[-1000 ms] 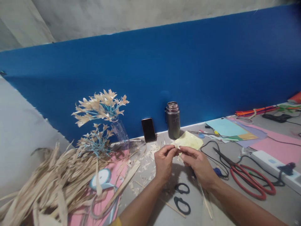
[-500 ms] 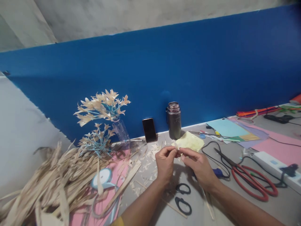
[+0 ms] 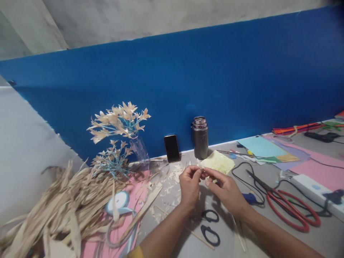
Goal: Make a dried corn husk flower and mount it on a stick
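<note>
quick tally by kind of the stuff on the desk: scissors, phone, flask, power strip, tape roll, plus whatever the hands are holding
scissors: 2 (black-handled scissors, red-handled scissors)
phone: 1
flask: 1
power strip: 1
tape roll: 1
small pale piece, pinched by left hand and right hand: 1
total: 7

A dark metal bottle (image 3: 200, 138) and a black phone (image 3: 172, 148) stand against the blue wall (image 3: 228, 79). Pale flowers (image 3: 119, 120) sit in a clear vase (image 3: 139, 150) beside a big pile of dry leaves (image 3: 61, 204). Black scissors (image 3: 210, 225) and red scissors (image 3: 292, 211) lie on the grey table (image 3: 330, 236).
</note>
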### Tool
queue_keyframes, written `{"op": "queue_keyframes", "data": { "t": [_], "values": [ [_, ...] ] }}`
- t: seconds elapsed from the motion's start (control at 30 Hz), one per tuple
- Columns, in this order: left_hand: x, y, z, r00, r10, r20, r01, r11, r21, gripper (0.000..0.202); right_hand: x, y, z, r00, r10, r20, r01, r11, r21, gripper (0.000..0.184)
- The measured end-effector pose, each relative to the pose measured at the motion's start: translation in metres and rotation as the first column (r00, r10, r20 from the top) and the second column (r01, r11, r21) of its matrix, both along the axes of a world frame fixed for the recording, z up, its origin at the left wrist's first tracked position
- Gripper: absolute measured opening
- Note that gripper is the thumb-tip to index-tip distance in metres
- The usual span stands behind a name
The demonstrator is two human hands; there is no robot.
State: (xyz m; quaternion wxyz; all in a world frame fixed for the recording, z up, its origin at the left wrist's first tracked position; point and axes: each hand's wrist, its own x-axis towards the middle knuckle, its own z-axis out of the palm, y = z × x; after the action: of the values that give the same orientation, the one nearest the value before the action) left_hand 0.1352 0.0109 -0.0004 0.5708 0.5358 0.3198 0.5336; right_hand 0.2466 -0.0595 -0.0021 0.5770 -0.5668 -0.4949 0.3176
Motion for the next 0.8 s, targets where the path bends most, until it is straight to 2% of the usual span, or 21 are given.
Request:
{"op": "queue_keyframes", "data": {
  "t": [0.17,0.23,0.37,0.5,0.67,0.8],
  "values": [
    [-0.001,0.001,0.0,0.999,-0.036,-0.016,0.035,0.999,-0.022,0.012,0.012,0.004,0.005,0.99,-0.059,-0.126,0.058,0.998,-0.011,0.041],
    [-0.001,0.001,0.001,0.998,-0.067,-0.008,0.066,0.996,-0.053,0.014,0.015,0.005,0.007,0.984,-0.074,-0.16,0.069,0.997,-0.033,0.033],
    [-0.004,0.002,0.005,0.99,-0.139,0.033,0.142,0.984,-0.108,0.024,0.017,0.007,0.01,0.972,-0.006,-0.235,-0.002,0.999,-0.032,0.021],
    [-0.01,0.004,0.014,0.973,-0.213,0.093,0.227,0.958,-0.175,0.037,0.017,0.006,0.011,0.963,0.037,-0.266,-0.033,0.999,0.02,0.023],
    [-0.035,-0.007,0.026,0.955,-0.278,0.102,0.294,0.932,-0.214,0.044,0.018,0.001,0.016,0.968,0.054,-0.243,-0.04,0.997,0.06,0.037],
    [-0.063,-0.029,0.03,0.969,-0.239,0.065,0.248,0.938,-0.243,0.043,0.015,-0.002,0.017,0.946,0.152,-0.285,-0.141,0.988,0.059,0.027]
  ]
}}
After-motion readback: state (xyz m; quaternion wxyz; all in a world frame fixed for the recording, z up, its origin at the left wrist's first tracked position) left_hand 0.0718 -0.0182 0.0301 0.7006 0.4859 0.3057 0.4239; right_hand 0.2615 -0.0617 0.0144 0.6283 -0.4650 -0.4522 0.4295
